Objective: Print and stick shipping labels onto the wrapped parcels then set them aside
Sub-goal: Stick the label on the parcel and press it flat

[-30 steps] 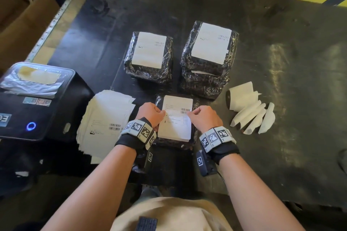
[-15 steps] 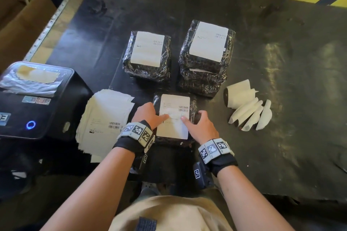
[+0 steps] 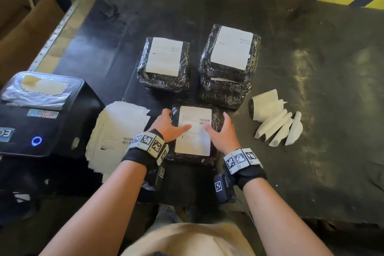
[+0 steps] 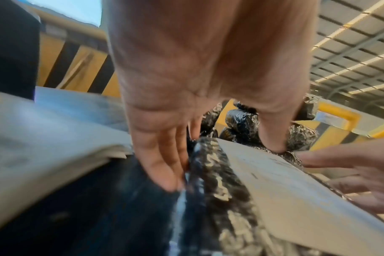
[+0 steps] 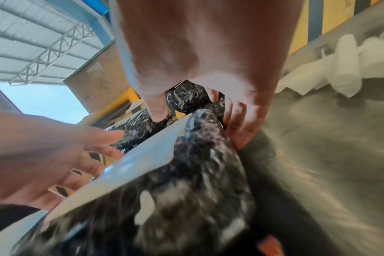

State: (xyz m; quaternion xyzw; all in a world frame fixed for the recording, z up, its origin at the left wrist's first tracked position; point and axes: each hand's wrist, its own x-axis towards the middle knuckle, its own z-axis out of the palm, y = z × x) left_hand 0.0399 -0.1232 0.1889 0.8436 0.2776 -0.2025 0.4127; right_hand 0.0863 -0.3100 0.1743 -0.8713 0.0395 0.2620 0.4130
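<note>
The near parcel [image 3: 215, 113], wrapped in shiny black film, lies at the table's front with a white shipping label [image 3: 194, 139] stuck on top. My left hand [image 3: 175, 121] grips its left edge, fingers down the side and thumb across the label. My right hand [image 3: 221, 131] grips the right edge the same way. The left wrist view shows my left fingers [image 4: 162, 166] against the parcel's [image 4: 215, 176] side and the thumb on the label [image 4: 285, 187]. In the right wrist view my right fingers [image 5: 241, 128] lie along the parcel's [image 5: 197, 190] other side.
Behind stand one labelled parcel [image 3: 164, 62] and a stack of two [image 3: 228, 58]. A pile of printed labels [image 3: 116, 131] lies left of my hands, beside the black label printer [image 3: 41, 114]. Curled backing strips [image 3: 274, 122] lie to the right on the dark table [image 3: 311, 68].
Both hands slid from pressing the label's upper part to the parcel's left and right edges, and now take hold of it with thumbs on top.
</note>
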